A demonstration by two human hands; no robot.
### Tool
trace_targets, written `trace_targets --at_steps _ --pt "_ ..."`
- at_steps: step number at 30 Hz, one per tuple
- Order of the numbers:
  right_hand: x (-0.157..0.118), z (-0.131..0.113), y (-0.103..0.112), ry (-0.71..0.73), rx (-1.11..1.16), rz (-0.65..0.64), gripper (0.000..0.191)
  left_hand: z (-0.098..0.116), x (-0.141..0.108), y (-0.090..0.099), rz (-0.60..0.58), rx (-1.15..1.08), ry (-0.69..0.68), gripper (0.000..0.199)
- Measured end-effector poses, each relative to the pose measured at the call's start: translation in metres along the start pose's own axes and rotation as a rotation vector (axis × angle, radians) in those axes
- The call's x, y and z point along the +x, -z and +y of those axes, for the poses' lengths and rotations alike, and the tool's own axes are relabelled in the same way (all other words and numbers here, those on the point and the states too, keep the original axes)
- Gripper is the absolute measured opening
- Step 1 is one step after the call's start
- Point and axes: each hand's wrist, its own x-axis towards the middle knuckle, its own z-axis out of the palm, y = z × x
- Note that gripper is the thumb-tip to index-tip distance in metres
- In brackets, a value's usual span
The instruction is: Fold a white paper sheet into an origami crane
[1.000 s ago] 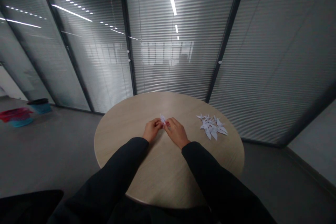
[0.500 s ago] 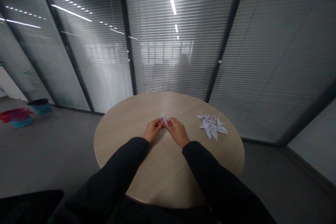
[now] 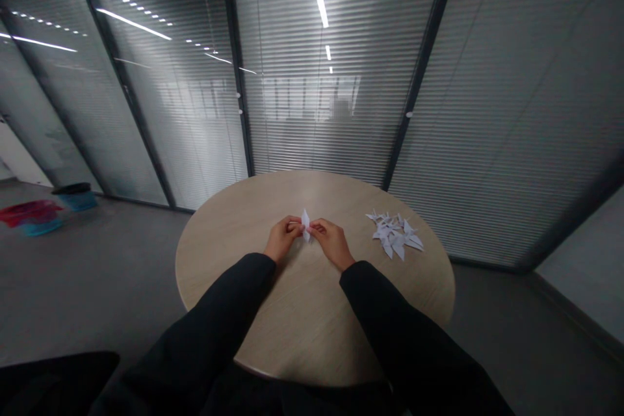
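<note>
A small piece of folded white paper (image 3: 305,218) stands out between my two hands, over the middle of the round table. Its pointed end aims away from me and a lower tip shows toward me. On its left side, my left hand (image 3: 283,236) pinches it between thumb and fingers. My right hand (image 3: 333,242) pinches the opposite side. Fingertips cover the paper's edges, so its exact folds cannot be made out. To the right of my hands lies a loose pile of folded white paper pieces (image 3: 397,234) with pointed tips, resembling origami cranes.
The round wooden table (image 3: 234,208) stands close to a glass partition (image 3: 322,143) with blinds. On the floor at the left are a bin with a red liner (image 3: 32,213) and a blue bin with a black liner (image 3: 75,195).
The folded paper has opened wider between my hands and shows more of its white surface. My fingers have shifted to its two sides, slightly farther apart. The pile has not moved.
</note>
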Motion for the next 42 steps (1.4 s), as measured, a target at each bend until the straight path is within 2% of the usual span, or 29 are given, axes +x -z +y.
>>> trace_targets --at_steps 6,15,23,29,34,39,42 --pt "0.002 0.006 -0.002 -0.046 0.117 -0.018 0.021 0.01 -0.003 -0.002 0.006 -0.086 0.035 0.046" --pt "0.004 0.009 0.001 -0.042 0.268 -0.077 0.028 0.015 -0.005 -0.003 -0.051 -0.009 0.015 0.043" --pt "0.005 0.011 0.001 -0.043 0.226 -0.099 0.029 0.009 -0.003 -0.001 -0.053 0.216 -0.153 0.03" --pt "0.003 0.013 -0.002 -0.059 0.231 -0.081 0.028 0.008 -0.004 0.001 -0.002 0.396 -0.26 0.023" --pt "0.003 0.012 -0.003 -0.061 0.237 -0.065 0.029 0.011 -0.005 0.0 -0.007 0.408 -0.284 0.022" --pt "0.004 0.013 -0.002 -0.051 0.194 -0.054 0.031 0.009 -0.006 0.002 -0.043 0.318 -0.267 0.034" --pt "0.004 0.014 0.0 -0.037 0.156 -0.03 0.03 0.005 -0.004 0.002 -0.058 0.301 -0.247 0.033"
